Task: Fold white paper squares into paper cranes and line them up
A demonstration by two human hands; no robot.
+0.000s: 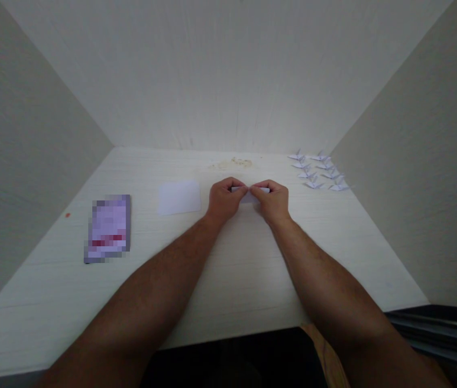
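Near the middle of the table, my left hand (226,200) and my right hand (271,199) pinch a small piece of white paper (248,199) between them. Both thumbs press on its upper edge and almost meet. The fingers behind the paper are mostly hidden, and I cannot make out its folds. Left of my left hand, a stack or sheet of white paper (179,197) lies flat. Several white folded paper cranes (313,175) stand in two rows at the back right.
A purple, blurred-out flat object (109,229) lies on the left of the white table (228,291). Walls enclose the table at the back and both sides. A brown stain (241,162) marks the tabletop near the back wall, and a small orange spot (68,215) shows at far left.
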